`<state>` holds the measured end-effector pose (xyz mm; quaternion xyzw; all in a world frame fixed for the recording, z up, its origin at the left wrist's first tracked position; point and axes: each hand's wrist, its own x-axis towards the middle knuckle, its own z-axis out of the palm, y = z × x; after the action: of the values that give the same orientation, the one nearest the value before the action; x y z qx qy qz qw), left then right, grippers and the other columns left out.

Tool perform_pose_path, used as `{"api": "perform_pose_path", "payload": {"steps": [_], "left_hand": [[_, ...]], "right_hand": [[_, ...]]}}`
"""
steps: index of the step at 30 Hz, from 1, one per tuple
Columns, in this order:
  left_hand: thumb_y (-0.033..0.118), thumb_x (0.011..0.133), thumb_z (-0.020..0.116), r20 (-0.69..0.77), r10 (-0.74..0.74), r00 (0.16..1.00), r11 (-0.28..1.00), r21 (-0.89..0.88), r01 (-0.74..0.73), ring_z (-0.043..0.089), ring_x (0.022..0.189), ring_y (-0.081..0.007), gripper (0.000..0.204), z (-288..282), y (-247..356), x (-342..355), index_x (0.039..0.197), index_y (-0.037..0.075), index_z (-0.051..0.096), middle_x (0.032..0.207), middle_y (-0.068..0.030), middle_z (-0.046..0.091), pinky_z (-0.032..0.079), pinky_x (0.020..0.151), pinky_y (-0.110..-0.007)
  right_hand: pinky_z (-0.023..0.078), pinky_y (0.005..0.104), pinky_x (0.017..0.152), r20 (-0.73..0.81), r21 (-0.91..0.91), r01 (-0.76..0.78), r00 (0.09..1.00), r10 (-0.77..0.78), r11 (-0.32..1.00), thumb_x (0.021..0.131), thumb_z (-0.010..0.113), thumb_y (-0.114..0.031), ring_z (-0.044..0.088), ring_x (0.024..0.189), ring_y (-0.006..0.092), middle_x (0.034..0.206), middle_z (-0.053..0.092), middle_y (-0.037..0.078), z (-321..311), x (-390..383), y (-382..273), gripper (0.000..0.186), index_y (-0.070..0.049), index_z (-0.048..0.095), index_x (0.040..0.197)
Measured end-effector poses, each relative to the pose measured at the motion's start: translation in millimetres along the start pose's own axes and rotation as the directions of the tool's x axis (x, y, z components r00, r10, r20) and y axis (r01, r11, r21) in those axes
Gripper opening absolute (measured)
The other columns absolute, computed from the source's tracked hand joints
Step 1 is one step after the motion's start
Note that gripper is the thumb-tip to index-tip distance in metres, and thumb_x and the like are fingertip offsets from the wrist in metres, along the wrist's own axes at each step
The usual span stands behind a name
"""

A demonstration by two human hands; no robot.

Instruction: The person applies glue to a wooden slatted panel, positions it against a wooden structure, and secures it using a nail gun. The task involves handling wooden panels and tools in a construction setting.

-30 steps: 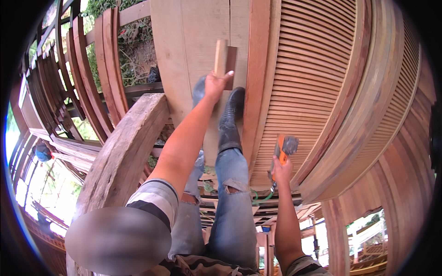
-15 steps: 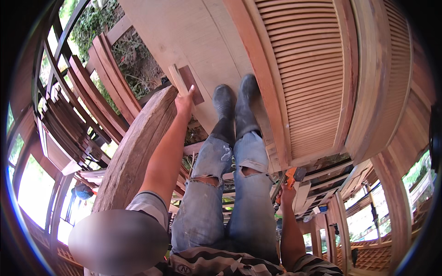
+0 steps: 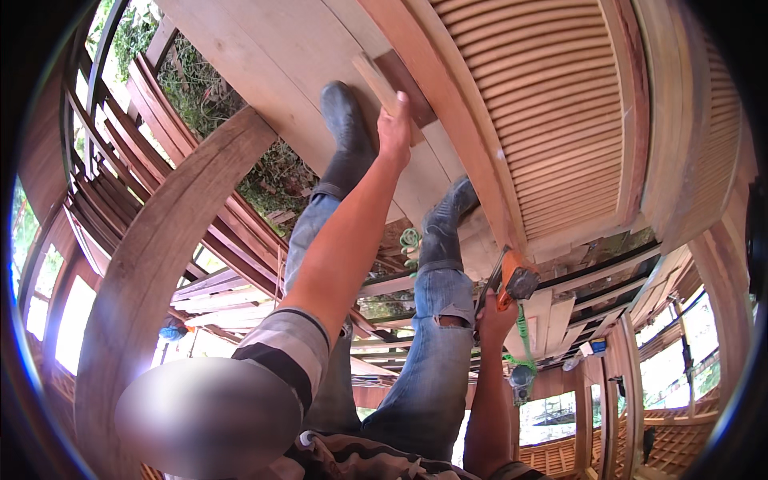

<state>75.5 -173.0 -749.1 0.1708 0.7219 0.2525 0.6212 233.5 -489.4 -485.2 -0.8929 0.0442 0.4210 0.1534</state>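
My left hand [image 3: 394,128] is closed around a pale wood strip [image 3: 374,78] and a flat reddish-brown piece [image 3: 406,86]. It is stretched out over the wide board [image 3: 280,56], beside the long rail of a slatted wooden panel [image 3: 524,104]. My right hand [image 3: 498,318], lower right, grips an orange and grey nail gun [image 3: 518,276], held just below the panel's near end. A green hose [image 3: 525,330] hangs close by it; where it joins the tool is hard to make out.
My boots [image 3: 344,120] stand on the board. A thick timber beam [image 3: 172,200] curves along my left. Stacked planks [image 3: 120,160] lie beyond it. Open ground with plants [image 3: 196,80] shows beside the board, and spaced planks [image 3: 560,320] lie below right.
My left hand has moved right and farther away with the wood pieces, toward the slatted panel. My feet have stepped apart. The nail gun has shifted slightly, and the green hose has come into view.
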Motion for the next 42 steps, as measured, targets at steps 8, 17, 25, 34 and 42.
{"api": "perform_pose_path", "payload": {"steps": [8,17,25,34,42], "left_hand": [[0.064,0.103,0.062,0.186,0.059,0.981,0.998,0.002,-0.060,0.063,0.113,-0.0204,0.073,12.7,-64.8,0.1,0.143,0.005,0.050,0.127,-0.0068,0.062,0.057,0.092,-0.043],[0.018,0.091,0.089,0.016,0.213,0.977,0.960,-0.192,-0.206,0.069,0.111,-0.0243,0.057,73.8,-53.3,-14.4,0.134,-0.006,0.060,0.125,-0.0157,0.072,0.057,0.096,-0.037],[0.012,0.086,0.091,-0.026,0.098,0.995,0.954,-0.282,-0.101,0.074,0.098,-0.0232,0.051,75.6,-39.8,-19.2,0.126,-0.007,0.064,0.116,-0.0159,0.075,0.061,0.087,-0.036],[0.011,0.085,0.092,-0.046,0.037,0.998,0.953,-0.299,-0.049,0.074,0.097,-0.0247,0.052,73.2,-44.1,-12.7,0.124,-0.008,0.064,0.114,-0.0172,0.074,0.062,0.084,-0.038],[0.011,0.084,0.092,-0.026,0.062,0.998,0.940,-0.335,-0.067,0.074,0.096,-0.0250,0.054,75.4,-43.6,-13.5,0.124,-0.010,0.063,0.112,-0.0172,0.074,0.063,0.084,-0.039]], "right_hand": [[0.038,0.0293,0.038,-0.052,0.144,0.144,0.989,-0.137,0.979,0.101,0.074,-0.014,0.052,0.042,0.0110,0.060,0.056,0.003,4.3,47.5,20.5,0.027,-0.003,0.053,0.089],[0.039,0.0272,0.044,0.125,0.183,0.137,0.979,-0.161,0.974,0.104,0.070,-0.012,0.053,0.047,0.0090,0.060,0.055,0.001,28.9,61.2,-24.9,0.023,-0.002,0.056,0.088],[0.044,0.0270,0.046,0.209,0.101,0.255,0.940,-0.271,0.962,0.105,0.071,-0.016,0.056,0.050,0.0096,0.066,0.058,0.003,41.2,68.1,-44.5,0.024,0.000,0.053,0.101],[0.042,0.0273,0.046,0.195,0.095,0.276,0.937,-0.289,0.957,0.106,0.069,-0.019,0.055,0.049,0.0104,0.064,0.057,0.004,42.2,79.9,-59.0,0.027,-0.001,0.051,0.095],[0.043,0.0288,0.049,0.240,0.071,0.316,0.915,-0.324,0.946,0.107,0.066,-0.017,0.054,0.050,0.0105,0.061,0.056,0.004,37.4,85.7,-63.3,0.027,-0.002,0.051,0.090]]}}
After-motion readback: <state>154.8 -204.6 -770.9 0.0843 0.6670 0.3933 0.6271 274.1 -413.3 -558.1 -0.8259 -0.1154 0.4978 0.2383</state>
